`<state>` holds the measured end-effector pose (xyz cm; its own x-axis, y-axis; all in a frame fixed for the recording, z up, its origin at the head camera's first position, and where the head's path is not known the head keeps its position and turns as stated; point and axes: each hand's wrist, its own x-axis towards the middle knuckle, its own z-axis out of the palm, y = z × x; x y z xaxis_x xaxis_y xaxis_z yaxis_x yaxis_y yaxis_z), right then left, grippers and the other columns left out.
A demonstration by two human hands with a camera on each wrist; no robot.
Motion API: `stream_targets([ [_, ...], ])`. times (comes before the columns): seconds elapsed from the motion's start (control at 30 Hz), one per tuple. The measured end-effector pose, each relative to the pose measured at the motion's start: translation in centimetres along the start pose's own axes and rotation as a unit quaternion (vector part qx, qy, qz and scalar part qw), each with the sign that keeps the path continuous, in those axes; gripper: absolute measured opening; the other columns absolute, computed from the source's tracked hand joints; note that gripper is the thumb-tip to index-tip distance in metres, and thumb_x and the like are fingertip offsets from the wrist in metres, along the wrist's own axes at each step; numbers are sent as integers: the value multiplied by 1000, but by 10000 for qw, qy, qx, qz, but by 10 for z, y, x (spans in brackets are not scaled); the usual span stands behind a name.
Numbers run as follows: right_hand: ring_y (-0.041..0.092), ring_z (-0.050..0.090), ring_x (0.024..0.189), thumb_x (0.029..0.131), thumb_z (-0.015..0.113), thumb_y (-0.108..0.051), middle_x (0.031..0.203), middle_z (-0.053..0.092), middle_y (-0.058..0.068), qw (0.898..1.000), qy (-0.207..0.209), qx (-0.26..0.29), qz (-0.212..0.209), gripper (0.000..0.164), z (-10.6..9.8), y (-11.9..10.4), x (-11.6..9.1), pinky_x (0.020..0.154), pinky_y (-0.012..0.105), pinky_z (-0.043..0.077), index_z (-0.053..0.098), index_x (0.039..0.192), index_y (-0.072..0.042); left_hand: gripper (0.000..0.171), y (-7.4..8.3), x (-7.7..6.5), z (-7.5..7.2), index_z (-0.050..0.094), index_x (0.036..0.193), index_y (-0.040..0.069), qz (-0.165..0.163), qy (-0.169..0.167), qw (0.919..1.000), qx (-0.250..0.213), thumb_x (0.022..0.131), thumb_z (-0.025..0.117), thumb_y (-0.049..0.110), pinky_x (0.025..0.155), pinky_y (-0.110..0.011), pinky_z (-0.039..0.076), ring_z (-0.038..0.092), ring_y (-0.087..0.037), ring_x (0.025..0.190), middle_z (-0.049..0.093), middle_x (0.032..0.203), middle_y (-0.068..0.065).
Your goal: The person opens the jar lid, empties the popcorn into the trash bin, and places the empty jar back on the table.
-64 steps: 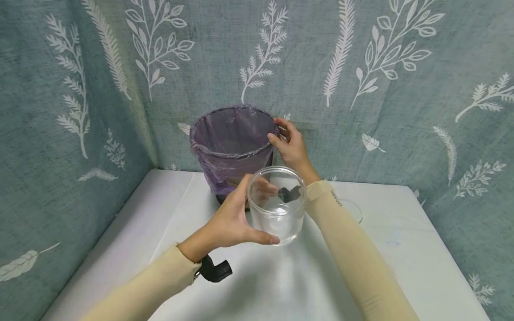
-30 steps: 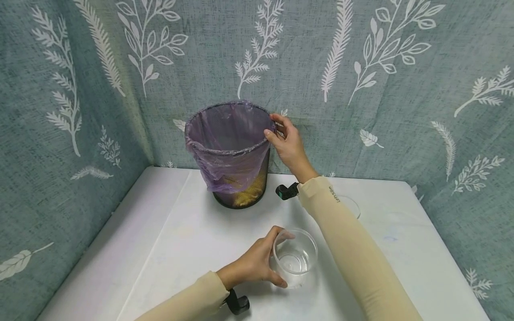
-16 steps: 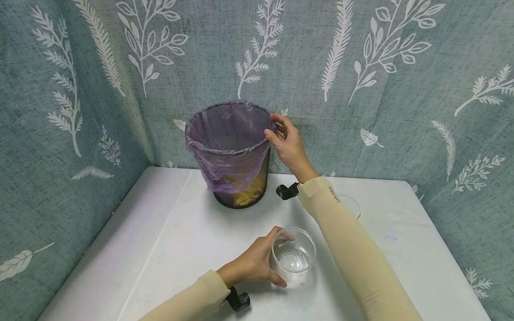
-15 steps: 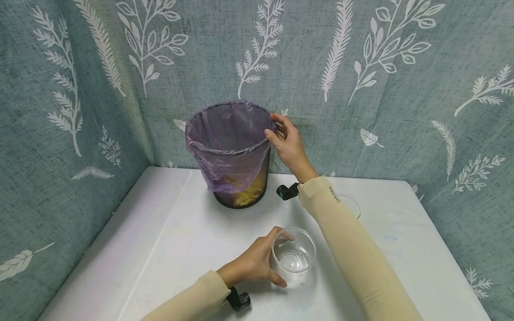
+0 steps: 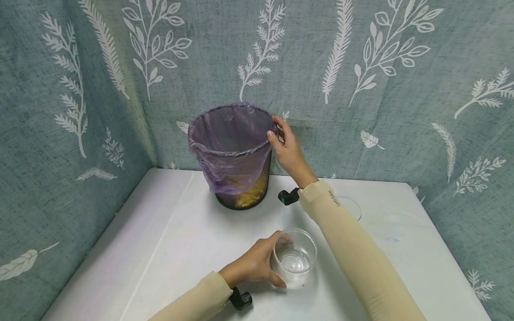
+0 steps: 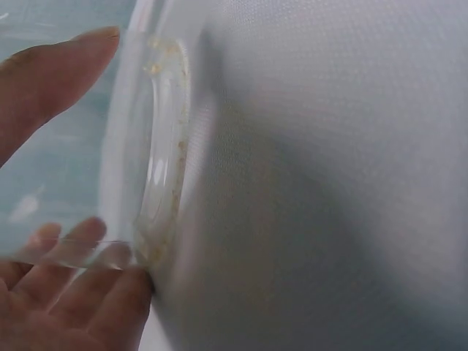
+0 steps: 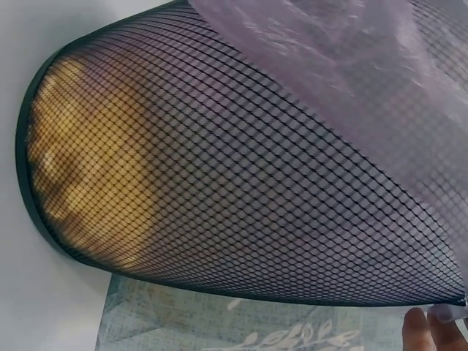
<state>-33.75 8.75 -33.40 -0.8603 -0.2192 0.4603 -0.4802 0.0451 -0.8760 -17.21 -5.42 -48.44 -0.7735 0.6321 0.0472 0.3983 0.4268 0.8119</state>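
Observation:
A clear round plastic tub stands upright on the white table, and my left hand holds it from the left, thumb at the front and fingers behind. In the left wrist view, yellowish crumbs cling near the bottom edge of the tub. Further back is a black mesh wastebasket with a purple plastic liner folded over its rim. My right hand grips that rim on the right side, thumb toward the inside. Yellow stuff shows through the mesh at the basket's bottom in the right wrist view.
A clear round lid or disc lies on the white table, partly hidden by the right sleeve. Teal leaf-patterned cloth hangs behind and at both sides. Black wrist cameras are worn on both arms.
My left hand has brought the tub down from in front of the basket to the table, nearer me. Over the last half second the tub stays put; my right fingers shift slightly at the rim.

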Motion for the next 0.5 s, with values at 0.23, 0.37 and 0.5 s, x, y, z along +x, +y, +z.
stream_targets([
  [0.23,28,29,156,116,38,-29,172,25,11,9994,153,-262,189,55,-3,3,-6,124,41,30,28,166,-7,101,-3,2,3,55,140,10,-10,-26,9998,185,52,104,5,116,-34,41,60,-14,129,67,138,-3],
  [0.37,32,33,154,117,30,-32,170,30,15,9970,184,-631,415,56,-12,3,-12,124,45,29,31,164,-4,100,-4,0,1,55,141,7,-81,-49,9992,395,54,103,2,115,-35,42,60,-17,131,66,140,-6],
  [0.5,37,32,154,117,25,-32,168,31,21,9963,64,-651,561,57,-28,3,-24,124,48,31,31,163,1,100,-7,-8,-10,52,147,7,-206,-81,9995,229,60,99,-3,119,-43,39,55,-21,138,62,147,-7],
])
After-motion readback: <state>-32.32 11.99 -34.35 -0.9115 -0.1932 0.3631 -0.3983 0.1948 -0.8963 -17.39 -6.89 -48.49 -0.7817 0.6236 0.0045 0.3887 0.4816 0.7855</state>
